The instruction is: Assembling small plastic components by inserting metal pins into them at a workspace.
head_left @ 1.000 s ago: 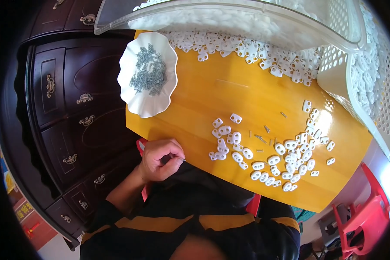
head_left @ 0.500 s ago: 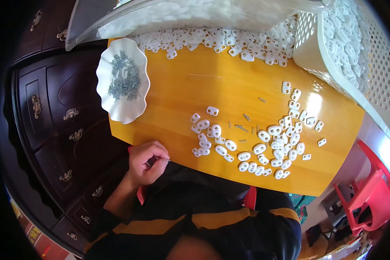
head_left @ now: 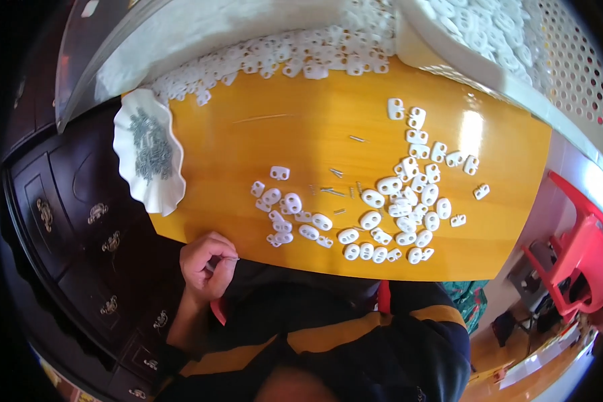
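Observation:
My left hand [head_left: 206,266] is closed in a pinch just off the table's near left edge. From its fingertips pokes the tip of a small thin metal piece [head_left: 236,258]; most of it is hidden, so its kind cannot be told. My right hand does not show. Nearest to the left hand on the table is a loose group of white plastic cord-lock parts [head_left: 283,226], some oval with two holes. A larger cluster of such parts [head_left: 403,209] spreads farther right. Between the groups lie several small metal springs [head_left: 333,191].
A wavy white dish [head_left: 174,154] full of springs stands at the table's left. White pieces [head_left: 295,57] spill along the back edge before a clear plastic bin [head_left: 181,50]. A perforated white basket [head_left: 496,74] of parts stands back right. Red chair [head_left: 583,268] at right; dark drawers [head_left: 67,221] at left.
The whole view has shifted and turned, so the table and its things appear farther left. My left hand keeps its pinch near the table edge. The parts and springs look unmoved on the table.

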The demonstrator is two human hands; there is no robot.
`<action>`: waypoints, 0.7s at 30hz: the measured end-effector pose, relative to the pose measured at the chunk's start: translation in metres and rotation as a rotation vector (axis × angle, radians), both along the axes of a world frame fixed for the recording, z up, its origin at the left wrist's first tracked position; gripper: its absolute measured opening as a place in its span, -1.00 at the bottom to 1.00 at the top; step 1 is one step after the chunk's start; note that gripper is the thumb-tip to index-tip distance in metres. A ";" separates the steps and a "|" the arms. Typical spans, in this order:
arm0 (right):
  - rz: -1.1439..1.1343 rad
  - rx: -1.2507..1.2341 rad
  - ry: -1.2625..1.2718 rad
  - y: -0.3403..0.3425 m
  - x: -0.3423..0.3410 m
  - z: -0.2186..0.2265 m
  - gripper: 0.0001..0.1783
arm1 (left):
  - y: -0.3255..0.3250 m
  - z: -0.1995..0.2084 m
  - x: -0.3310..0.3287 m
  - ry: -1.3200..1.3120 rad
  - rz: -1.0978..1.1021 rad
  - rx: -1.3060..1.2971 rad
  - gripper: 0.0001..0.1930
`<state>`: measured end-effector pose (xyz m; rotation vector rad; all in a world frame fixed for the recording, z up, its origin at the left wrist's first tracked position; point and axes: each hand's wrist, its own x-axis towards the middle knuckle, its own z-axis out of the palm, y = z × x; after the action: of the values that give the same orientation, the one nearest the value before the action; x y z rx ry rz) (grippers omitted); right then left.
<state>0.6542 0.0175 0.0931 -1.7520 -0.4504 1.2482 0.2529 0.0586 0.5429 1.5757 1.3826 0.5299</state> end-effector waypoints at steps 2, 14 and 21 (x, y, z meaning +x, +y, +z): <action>-0.057 -0.016 -0.014 -0.016 0.010 0.005 -0.76 | -0.002 -0.001 0.001 0.008 0.042 0.016 -0.95; -0.280 -0.051 -0.022 -0.071 0.037 0.007 -0.77 | -0.008 -0.003 -0.001 -0.021 0.088 -0.013 -0.93; -0.341 -0.053 0.011 -0.078 0.035 0.003 -0.77 | -0.007 0.000 0.002 -0.008 0.107 -0.032 -0.95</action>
<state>0.6890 -0.0600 0.0961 -1.7770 -0.1047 1.0327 0.2549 0.0515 0.5429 1.4785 1.4682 0.5752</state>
